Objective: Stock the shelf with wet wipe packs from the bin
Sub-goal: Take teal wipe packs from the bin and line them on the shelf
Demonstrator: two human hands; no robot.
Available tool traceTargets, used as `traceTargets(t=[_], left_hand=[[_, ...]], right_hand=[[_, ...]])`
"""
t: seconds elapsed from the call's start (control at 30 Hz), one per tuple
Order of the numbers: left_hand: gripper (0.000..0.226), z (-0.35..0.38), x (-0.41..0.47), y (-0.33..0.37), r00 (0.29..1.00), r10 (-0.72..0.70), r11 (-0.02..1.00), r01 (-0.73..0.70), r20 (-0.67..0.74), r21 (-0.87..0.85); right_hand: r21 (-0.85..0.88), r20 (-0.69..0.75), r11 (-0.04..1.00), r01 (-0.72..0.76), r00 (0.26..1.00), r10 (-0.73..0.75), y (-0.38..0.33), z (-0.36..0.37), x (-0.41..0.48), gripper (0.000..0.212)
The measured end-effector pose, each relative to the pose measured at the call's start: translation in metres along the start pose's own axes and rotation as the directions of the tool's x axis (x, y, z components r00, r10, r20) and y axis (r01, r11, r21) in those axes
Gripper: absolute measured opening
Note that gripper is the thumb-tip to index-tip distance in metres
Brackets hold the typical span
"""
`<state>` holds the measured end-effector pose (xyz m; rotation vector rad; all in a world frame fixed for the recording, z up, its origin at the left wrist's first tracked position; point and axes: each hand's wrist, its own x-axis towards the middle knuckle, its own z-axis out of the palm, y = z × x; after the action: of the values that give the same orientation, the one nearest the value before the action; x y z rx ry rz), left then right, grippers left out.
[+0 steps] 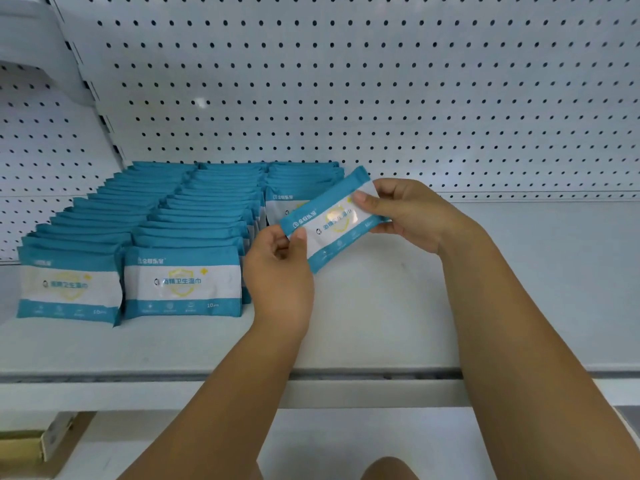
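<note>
I see one pack (pixel 334 221) held in the air over the shelf (pixel 381 323), tilted so its right end sits higher than its left. Its printed face is towards me, teal bands along the long edges and white between. My left hand (pixel 277 271) pinches the lower left end between thumb and curled fingers. My right hand (pixel 408 213) pinches the upper right end, thumb on the front and fingers behind. The pack hangs just right of the third row (pixel 301 183) and covers part of that row's front pack. Two longer rows stand to the left: the middle row (pixel 183 282) and the left row (pixel 69 285). All their packs stand upright, face forward, packed close. The pegboard (pixel 346 81) rises behind the shelf. A cardboard box (pixel 24 441) shows low at the left, under the shelf edge.
</note>
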<state>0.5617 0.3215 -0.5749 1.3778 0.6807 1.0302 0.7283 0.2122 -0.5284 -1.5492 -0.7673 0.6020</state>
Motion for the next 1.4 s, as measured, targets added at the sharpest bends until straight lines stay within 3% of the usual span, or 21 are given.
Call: traceTargets(t=[0.1,0.27,0.4,0.6,0.77,0.87,1.1,1.4], left_hand=[[0.004,0.000,0.000,0.000,0.999,0.022,0.999,-0.021,-0.042,0.038],[0.029,0.002,-0.002,0.000,0.993,0.064,0.987,-0.049,-0.098,0.151],[0.030,0.004,-0.005,0.001,0.996,0.087,0.936,-0.076,-0.016,0.344],[0.040,0.011,-0.010,-0.002,0.971,0.119,0.692,-0.232,0.209,0.683],[0.055,0.014,-0.011,-0.005,0.954,0.052,0.501,-0.282,0.297,0.818],[0.059,0.015,-0.010,-0.007,0.949,0.024,0.434,-0.294,0.315,0.852],[0.058,0.016,-0.010,-0.007,0.954,0.001,0.383,-0.277,0.299,0.881],[0.062,0.017,-0.010,-0.006,0.946,-0.029,0.326,-0.297,0.323,0.898]], right_hand=[[-0.077,0.094,0.996,-0.034,0.995,0.041,0.006,-0.003,0.000,0.032],[0.045,-0.124,0.998,-0.034,0.991,0.039,0.007,-0.005,0.004,0.039],[-0.001,-0.130,0.999,-0.040,0.991,0.039,0.011,0.003,0.006,0.038],[-0.257,-0.164,0.966,0.021,0.984,-0.065,0.027,0.017,0.016,0.034],[-0.274,-0.152,0.960,0.059,0.983,-0.104,0.029,0.014,0.019,0.020],[-0.290,-0.205,0.952,0.094,0.966,-0.158,0.031,0.018,0.023,0.020],[-0.389,-0.320,0.916,0.096,0.919,-0.232,0.041,0.034,0.033,0.029],[-0.484,-0.323,0.870,0.090,0.906,-0.273,0.045,0.028,0.029,0.034]])
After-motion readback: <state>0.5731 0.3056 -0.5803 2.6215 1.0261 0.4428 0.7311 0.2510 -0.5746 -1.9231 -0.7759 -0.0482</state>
